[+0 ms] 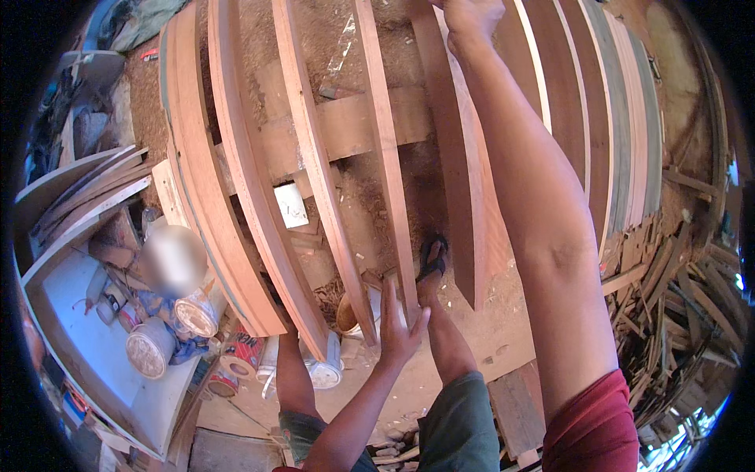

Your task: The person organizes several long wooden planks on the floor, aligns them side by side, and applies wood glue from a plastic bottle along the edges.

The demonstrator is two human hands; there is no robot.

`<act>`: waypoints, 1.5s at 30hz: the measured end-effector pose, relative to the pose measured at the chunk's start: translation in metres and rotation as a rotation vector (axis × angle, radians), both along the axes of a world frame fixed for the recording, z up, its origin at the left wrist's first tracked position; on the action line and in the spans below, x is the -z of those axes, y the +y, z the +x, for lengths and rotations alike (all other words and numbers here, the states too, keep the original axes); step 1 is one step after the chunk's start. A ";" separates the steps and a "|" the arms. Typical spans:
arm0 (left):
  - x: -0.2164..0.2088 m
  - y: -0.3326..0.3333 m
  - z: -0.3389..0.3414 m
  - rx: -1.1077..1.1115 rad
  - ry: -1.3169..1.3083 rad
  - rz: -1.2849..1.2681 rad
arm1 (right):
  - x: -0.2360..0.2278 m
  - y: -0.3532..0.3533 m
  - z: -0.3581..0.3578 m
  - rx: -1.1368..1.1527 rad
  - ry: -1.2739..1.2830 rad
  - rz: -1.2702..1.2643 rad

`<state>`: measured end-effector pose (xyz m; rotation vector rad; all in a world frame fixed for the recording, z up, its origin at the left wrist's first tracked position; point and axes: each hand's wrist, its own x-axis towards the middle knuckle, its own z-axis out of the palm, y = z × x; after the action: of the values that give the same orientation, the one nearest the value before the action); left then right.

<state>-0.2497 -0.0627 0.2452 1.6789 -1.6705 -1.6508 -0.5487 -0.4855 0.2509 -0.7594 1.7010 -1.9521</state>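
Observation:
Several long wooden boards stand on edge side by side, running away from me. The near end of a narrow reddish board (383,134) lies between the fingers and thumb of my left hand (401,334); the fingers stretch along its left side. My right arm reaches far forward across the row. At the top edge of the view my right hand (472,22) is closed at the far end of a wider, tilted board (452,157); its fingertips are partly cut off. Three more narrow boards, one of them (303,102) nearest, stand to the left.
A wooden crossbeam (338,130) lies under the boards. Left stand a white open box (71,315), lidded buckets (151,348) and a white container (326,362). Stacked boards (621,118) and a scrap-wood heap (676,307) are at right. My sandalled foot (432,256) is below.

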 end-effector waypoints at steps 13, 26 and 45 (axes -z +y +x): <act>-0.138 0.026 0.262 0.372 -0.583 0.032 | 0.005 0.043 0.002 -0.019 0.091 0.048; -0.134 0.042 0.273 0.400 -0.838 0.227 | -0.018 0.108 0.013 -0.192 -0.011 0.119; -0.130 0.040 0.272 0.423 -0.846 0.213 | -0.028 0.262 0.019 -0.337 0.172 0.438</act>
<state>0.0222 -0.0230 0.3751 2.4961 -2.4219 -1.3782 -0.5296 -0.2230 0.2792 -0.9852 1.8647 -1.2627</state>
